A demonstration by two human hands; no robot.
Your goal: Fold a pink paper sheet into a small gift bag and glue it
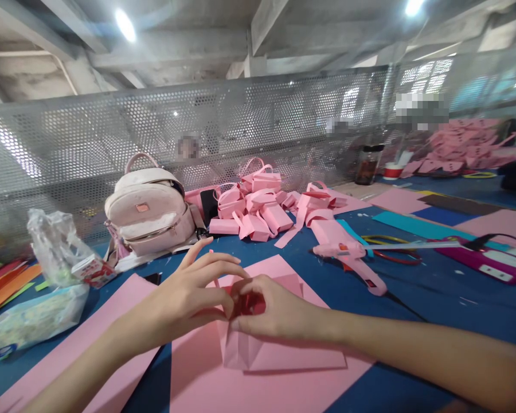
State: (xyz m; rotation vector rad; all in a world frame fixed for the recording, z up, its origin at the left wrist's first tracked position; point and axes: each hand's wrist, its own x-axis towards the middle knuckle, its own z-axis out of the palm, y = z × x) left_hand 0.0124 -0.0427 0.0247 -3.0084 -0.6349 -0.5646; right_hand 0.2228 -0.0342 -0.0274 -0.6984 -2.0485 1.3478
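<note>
A small folded pink paper box [296, 353] lies on a large pink sheet [202, 378] in front of me. Its opening, deep pink inside, shows between my fingers. My right hand [279, 310] curls over the opening, thumb and fingers pinched on the box's near left edge. From the left, my left hand [198, 289] meets it there, thumb and lower fingers closed on the same edge, one finger raised. The fingertips partly hide the paper between them. A pink glue gun [348, 252] rests beyond my right hand, apart from it.
Finished-looking pink paper bags [258, 206] are heaped behind. A pale backpack [148, 209] stands at the back left, near a clear plastic bag [55, 244] and a snack packet [34, 324]. Another pink sheet [107, 338] lies left. A magenta device [485, 261] with cables sits right.
</note>
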